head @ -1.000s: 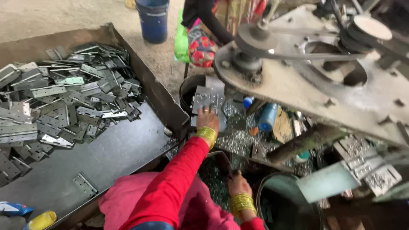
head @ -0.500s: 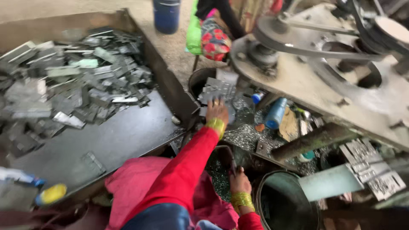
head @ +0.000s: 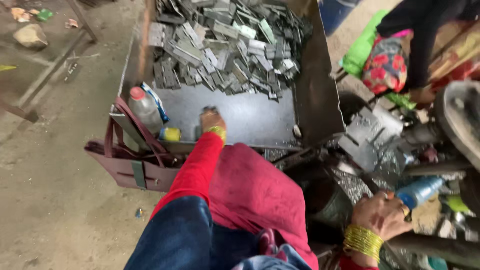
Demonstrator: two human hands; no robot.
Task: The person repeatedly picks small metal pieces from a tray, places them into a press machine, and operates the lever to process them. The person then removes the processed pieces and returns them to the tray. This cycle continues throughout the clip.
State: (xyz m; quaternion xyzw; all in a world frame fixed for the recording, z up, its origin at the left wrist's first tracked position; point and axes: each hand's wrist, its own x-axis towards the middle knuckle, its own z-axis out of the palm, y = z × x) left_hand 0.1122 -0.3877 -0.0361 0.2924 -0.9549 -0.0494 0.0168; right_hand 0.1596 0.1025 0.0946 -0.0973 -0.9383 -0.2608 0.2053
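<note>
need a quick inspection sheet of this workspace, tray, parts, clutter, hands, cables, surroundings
surface: dark metal tray, near part bare, far part heaped.
job's things: pile of flat grey metal pieces at the tray's far end; one small dark piece under the left hand.
clutter: plastic bottle with red cap and a yellow item at the tray's near left corner; maroon bag hanging below it; blue bottle by the machine.
hands: left hand on the tray floor, over the small piece; grip unclear. right hand resting by the blue bottle.
cables: nothing seen.
surroundings: dirt floor; another person's patterned clothing upper right.
</note>
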